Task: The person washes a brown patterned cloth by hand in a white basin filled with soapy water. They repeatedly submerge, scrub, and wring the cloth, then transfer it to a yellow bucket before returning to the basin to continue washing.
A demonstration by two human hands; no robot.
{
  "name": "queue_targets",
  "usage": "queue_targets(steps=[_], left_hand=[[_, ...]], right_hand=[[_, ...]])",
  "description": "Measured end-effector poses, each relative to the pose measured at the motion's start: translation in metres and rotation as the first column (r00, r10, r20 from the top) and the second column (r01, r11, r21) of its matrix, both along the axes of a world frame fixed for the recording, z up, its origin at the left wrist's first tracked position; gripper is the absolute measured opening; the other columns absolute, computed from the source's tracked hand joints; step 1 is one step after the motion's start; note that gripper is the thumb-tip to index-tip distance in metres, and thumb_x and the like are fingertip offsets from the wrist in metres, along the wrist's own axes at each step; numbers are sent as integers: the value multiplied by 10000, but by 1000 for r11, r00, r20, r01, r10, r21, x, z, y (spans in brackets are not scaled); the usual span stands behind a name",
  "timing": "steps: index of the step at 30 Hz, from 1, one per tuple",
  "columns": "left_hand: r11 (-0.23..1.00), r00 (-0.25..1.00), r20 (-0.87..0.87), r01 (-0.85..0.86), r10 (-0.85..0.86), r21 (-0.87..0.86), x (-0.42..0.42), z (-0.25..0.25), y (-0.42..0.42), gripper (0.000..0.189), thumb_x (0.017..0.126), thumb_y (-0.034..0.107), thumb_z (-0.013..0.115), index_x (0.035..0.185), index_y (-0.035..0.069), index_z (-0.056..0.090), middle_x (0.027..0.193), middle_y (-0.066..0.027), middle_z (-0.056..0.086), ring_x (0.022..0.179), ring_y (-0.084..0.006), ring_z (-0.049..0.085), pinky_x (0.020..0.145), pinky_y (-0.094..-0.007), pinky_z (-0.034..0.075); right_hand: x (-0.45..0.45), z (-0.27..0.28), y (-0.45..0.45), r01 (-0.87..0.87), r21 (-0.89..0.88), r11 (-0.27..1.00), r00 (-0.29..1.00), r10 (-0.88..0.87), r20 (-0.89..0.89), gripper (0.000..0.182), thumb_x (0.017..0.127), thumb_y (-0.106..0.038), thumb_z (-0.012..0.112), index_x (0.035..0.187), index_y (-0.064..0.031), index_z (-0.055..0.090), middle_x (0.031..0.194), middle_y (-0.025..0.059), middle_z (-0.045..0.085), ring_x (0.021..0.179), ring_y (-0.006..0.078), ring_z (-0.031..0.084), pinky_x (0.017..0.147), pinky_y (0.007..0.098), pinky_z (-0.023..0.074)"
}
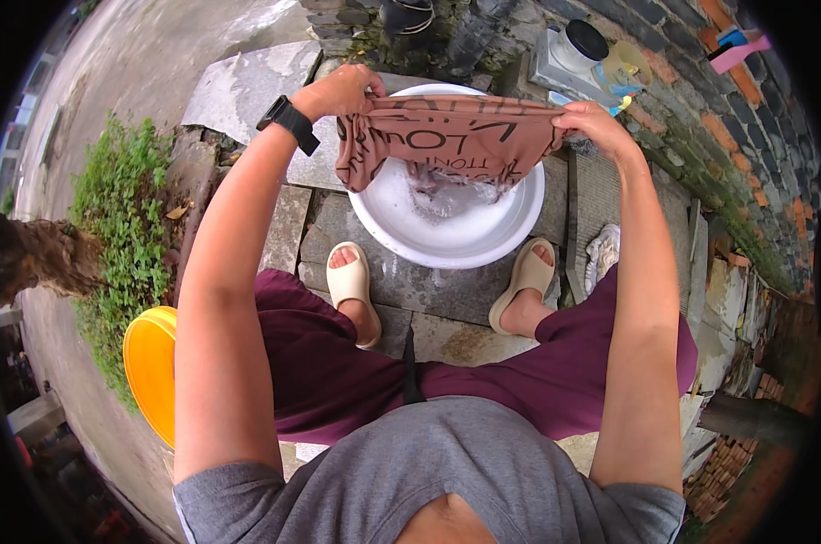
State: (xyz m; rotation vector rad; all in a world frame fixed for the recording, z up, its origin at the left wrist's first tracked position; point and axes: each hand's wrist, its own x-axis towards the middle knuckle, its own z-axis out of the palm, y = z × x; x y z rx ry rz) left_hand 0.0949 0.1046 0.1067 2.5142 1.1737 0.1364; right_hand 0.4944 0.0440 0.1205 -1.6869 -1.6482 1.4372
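Note:
A wet reddish-brown garment (444, 136) with dark printed lettering is stretched sideways over a white plastic basin (444, 255). My left hand (342, 90) grips its left end, and a black watch sits on that wrist. At the other end, my right hand (590, 126) pinches the cloth between thumb and fingers. The garment's lower folds hang down to the soapy water (444, 211), where foam covers the surface. What kind of garment it is cannot be told. The basin stands on stone paving just beyond my sandalled feet.
Right of the basin, a whitish bundled cloth (602, 255) lies on a ribbed slab. Near the brick wall (750, 136) stand a black-lidded jar (579, 46) and a translucent plastic container (624, 68). A yellow bucket (151, 374) is by my left arm, beside green plants (121, 224).

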Motion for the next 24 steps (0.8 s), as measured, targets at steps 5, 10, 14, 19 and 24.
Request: queue_targets(steps=[5, 10, 14, 19, 24], left_hand=[[996, 997, 18, -75, 74, 53, -2, -2, 0, 294, 688, 100, 653, 966, 7, 639, 856, -179, 646, 834, -310, 625, 784, -371, 487], [840, 942, 186, -146, 279, -522, -6, 3, 2, 309, 700, 96, 664, 989, -4, 612, 858, -177, 648, 797, -298, 633, 760, -365, 492], [964, 973, 139, -151, 184, -217, -7, 3, 9, 289, 703, -1, 577, 989, 7, 616, 864, -153, 661, 845, -247, 642, 768, -346, 494], [936, 900, 385, -296, 206, 191, -1, 1, 8, 372, 704, -81, 418, 989, 20, 636, 892, -121, 669, 913, -197, 628, 780, -328, 491], [883, 731, 554, -142, 399, -448, 22, 17, -6, 336, 801, 30, 415, 1039, 83, 647, 691, 24, 559, 627, -16, 459, 596, -179, 387]], right_hand=[[-32, -12, -2, 332, -148, 932, 615, -333, -714, 200, 839, -152, 576, 970, -2, 599, 978, 83, 634, 900, 176, 601, 826, 339, 470], [-33, -15, 8, 512, -218, 831, 434, -470, -769, 247, 856, -164, 567, 1029, 11, 581, 1001, 81, 634, 921, 192, 606, 844, 343, 477], [-27, -16, 11, 474, -201, 857, 491, -447, -747, 262, 852, -197, 597, 1039, -13, 581, 1021, 68, 624, 954, 173, 593, 839, 344, 479], [-52, -4, -1, 211, 1, 977, 826, -178, -535, 393, 799, -261, 686, 1133, -85, 576, 1136, 52, 585, 1020, 121, 546, 868, 291, 455], [-50, -5, -1, -248, -55, 967, 967, 251, 49, 376, 776, -213, 696, 1100, -51, 596, 1049, 27, 616, 916, 84, 564, 803, 263, 461]])
